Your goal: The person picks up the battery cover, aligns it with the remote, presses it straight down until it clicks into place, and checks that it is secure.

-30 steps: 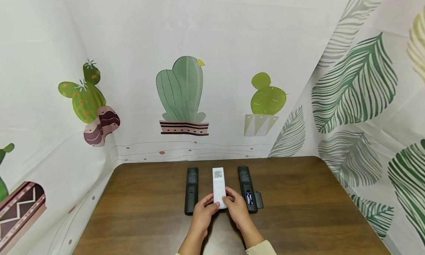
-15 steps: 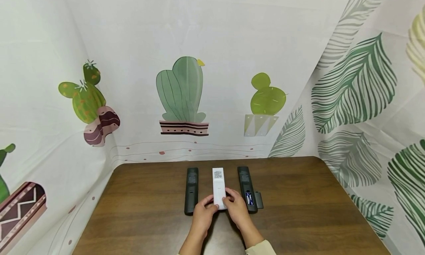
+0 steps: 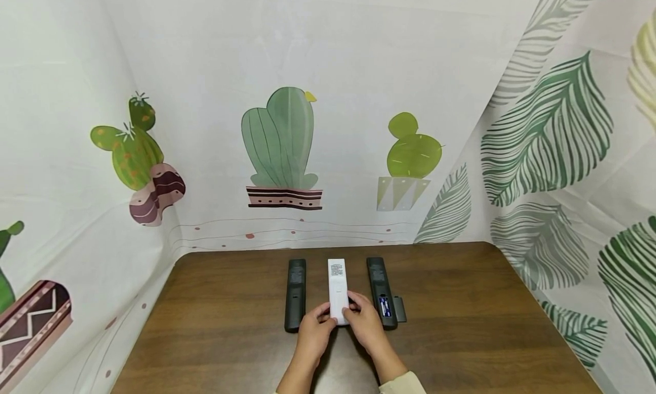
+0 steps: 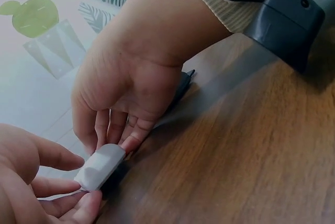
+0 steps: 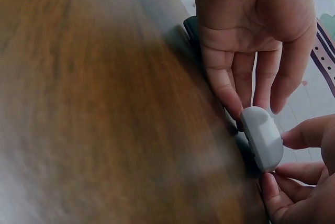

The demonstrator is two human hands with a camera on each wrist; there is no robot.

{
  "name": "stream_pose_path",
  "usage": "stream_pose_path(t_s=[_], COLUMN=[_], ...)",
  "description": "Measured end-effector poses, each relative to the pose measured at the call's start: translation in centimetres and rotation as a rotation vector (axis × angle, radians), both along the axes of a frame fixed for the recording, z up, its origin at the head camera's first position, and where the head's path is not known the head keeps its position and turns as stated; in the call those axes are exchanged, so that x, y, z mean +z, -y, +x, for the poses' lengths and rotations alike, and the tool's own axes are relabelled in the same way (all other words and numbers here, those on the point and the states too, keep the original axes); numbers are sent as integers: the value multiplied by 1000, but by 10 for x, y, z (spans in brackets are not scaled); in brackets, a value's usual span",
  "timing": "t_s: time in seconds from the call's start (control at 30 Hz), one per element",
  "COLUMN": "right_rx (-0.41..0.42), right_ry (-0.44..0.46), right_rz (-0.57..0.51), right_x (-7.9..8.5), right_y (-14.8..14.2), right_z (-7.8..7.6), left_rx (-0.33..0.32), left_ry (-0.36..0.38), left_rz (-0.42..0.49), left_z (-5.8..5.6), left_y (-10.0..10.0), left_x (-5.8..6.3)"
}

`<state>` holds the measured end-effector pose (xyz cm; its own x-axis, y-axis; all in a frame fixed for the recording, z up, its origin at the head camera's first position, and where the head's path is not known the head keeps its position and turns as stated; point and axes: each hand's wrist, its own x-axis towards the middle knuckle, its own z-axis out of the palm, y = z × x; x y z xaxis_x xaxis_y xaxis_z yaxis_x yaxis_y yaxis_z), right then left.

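Note:
A white remote control point(image 3: 337, 286) lies back side up at the middle of the table, with a printed label at its far end. My left hand point(image 3: 314, 330) pinches its near end from the left, thumb at the near corner. On the other side my right hand point(image 3: 368, 324) holds the same end, its thumb on the back face. In both wrist views the rounded white end point(image 4: 100, 166) shows between the fingers of the two hands. A black remote point(image 3: 295, 296) lies left of it. Right of it lies another black remote point(image 3: 379, 286), its battery compartment uncovered.
Blue batteries point(image 3: 385, 307) sit in the right black remote's compartment. Its loose black cover point(image 3: 400, 309) lies against that remote's right side. The brown wooden table point(image 3: 225, 325) ends at a back edge, before a hanging cloth point(image 3: 348, 69) printed with cacti and leaves.
Both hands have drawn very slightly towards the person at the white remote's near end. That end reaches a little lower, while its far end stays in place. The black remotes have not moved.

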<state>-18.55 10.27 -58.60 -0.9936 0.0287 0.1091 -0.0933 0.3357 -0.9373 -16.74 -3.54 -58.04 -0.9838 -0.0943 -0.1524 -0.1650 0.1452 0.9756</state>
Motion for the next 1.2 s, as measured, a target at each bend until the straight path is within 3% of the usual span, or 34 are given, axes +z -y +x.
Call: stream_pose_path(t_s=[0.23,0.83,1.2], right_rx=[-1,12,14], right_ry=[98,83,100], right_rz=[9,-4,-27], right_x=[-2,-6,-5], right_y=[1,0,-2], right_z=[-2,0,0], left_rx=[13,-3,9], left_ry=[1,-33,-26], left_rz=[-30,-48,-9], left_z=[0,2,3], left_y=[0,-1,-2], left_x=[2,-1,1])
